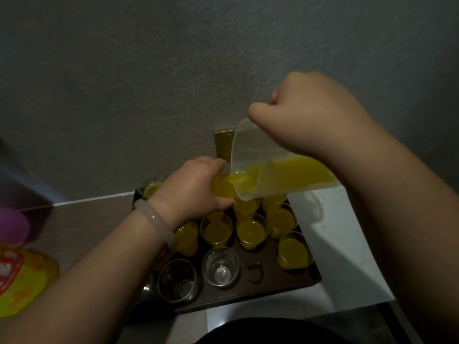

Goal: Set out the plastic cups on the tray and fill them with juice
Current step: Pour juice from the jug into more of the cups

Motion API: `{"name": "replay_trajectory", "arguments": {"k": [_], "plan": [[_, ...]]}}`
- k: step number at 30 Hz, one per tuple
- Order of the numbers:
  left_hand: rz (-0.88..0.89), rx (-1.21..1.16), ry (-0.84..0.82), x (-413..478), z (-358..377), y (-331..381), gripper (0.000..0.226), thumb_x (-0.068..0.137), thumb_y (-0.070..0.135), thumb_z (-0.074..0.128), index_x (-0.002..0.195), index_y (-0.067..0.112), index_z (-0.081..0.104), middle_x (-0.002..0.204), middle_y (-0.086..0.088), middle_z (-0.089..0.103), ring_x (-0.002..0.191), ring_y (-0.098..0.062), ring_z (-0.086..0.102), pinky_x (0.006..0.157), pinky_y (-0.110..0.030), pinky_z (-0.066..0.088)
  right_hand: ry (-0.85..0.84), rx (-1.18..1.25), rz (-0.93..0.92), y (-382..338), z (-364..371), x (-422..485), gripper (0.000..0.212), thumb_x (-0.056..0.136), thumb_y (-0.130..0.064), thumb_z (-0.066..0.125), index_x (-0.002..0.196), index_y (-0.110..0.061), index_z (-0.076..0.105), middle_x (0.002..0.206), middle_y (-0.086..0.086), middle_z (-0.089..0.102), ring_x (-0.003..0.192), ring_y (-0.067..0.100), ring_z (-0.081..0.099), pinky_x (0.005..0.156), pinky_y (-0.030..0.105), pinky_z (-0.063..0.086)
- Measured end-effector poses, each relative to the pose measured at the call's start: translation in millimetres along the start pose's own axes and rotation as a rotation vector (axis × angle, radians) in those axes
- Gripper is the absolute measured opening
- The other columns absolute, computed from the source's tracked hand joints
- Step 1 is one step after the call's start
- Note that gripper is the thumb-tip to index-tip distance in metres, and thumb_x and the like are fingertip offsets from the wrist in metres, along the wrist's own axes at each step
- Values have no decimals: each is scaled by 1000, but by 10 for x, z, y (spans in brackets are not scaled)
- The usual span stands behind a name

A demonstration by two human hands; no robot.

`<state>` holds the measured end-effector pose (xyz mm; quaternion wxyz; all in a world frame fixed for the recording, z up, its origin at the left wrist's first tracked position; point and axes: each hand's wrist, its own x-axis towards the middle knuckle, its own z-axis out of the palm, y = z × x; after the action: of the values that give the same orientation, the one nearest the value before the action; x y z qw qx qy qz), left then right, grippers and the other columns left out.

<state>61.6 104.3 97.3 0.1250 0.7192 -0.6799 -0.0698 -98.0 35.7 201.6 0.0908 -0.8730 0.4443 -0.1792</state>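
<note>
**Yellow juice passing from a tilted jug into a hand-held cup**

Translucent plastic jug point(280, 175), part full of orange-yellow juice, lies tilted with its long axis running from upper right down to lower left, and its spout is the lowest point. The right hand point(310, 115) holds it from above at the rear. Its fingers are curled into a fist, apparently round a handle that the hand itself hides.

The left hand point(196, 187) is the nearer to the spout. Its fingers and thumb wrap a clear plastic cup point(223, 188), raised above the dark brown rectangular tray point(285, 288) and touching, or just under, the spout's lip. Juice shows in this cup, but the fingers hide how full it is.

On the tray most of the small filled cups point(216, 230) stand in the far rows. Two empty clear cups point(220, 266) point(177, 280) stand in the near row beside a vacant ring mark point(253, 270).

Judgement: the pour depends on the cup mouth lying directly under the spout. The next step calls for levelling the jug, setting this cup down and taking an empty one, which lies nearer the person than the left hand. A pale bangle point(159, 217) circles the left wrist.
</note>
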Motion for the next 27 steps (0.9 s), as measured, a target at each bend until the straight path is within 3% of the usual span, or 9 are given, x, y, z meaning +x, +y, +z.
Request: {"name": "replay_trajectory", "arguments": {"k": [11, 20, 23, 27], "plan": [[13, 8, -3, 3, 16, -8, 79, 73, 47, 76, 139, 19, 44, 129, 1, 54, 116, -14, 50, 87, -15, 33, 38, 121, 67, 169, 29, -66, 44, 83, -33, 49, 49, -16, 28, 46, -2, 22, 45, 17, 20, 47, 28, 15], [27, -27, 12, -15, 12, 59, 68, 72, 45, 77, 131, 22, 52, 121, 3, 58, 109, -11, 53, 87, -19, 41, 49, 273, 143, 338, 93, -124, 42, 83, -32, 52, 49, -17, 31, 47, -1, 24, 48, 17, 23, 50, 32, 20], [20, -29, 9, -33, -2, 82, 70, 72, 47, 77, 132, 23, 51, 120, 4, 58, 108, -11, 53, 89, -22, 44, 69, 399, 216, 419, 78, -130, 37, 83, -32, 54, 54, -14, 40, 53, 5, 31, 52, 20, 29, 53, 37, 26], [19, -25, 12, -60, -15, 109, 66, 70, 50, 76, 127, 24, 54, 115, 5, 58, 104, -11, 54, 85, -22, 44, 100, 654, 351, 587, 43, -118, 35, 78, -29, 55, 64, 3, 56, 53, 10, 45, 52, 23, 41, 55, 41, 34]]}}
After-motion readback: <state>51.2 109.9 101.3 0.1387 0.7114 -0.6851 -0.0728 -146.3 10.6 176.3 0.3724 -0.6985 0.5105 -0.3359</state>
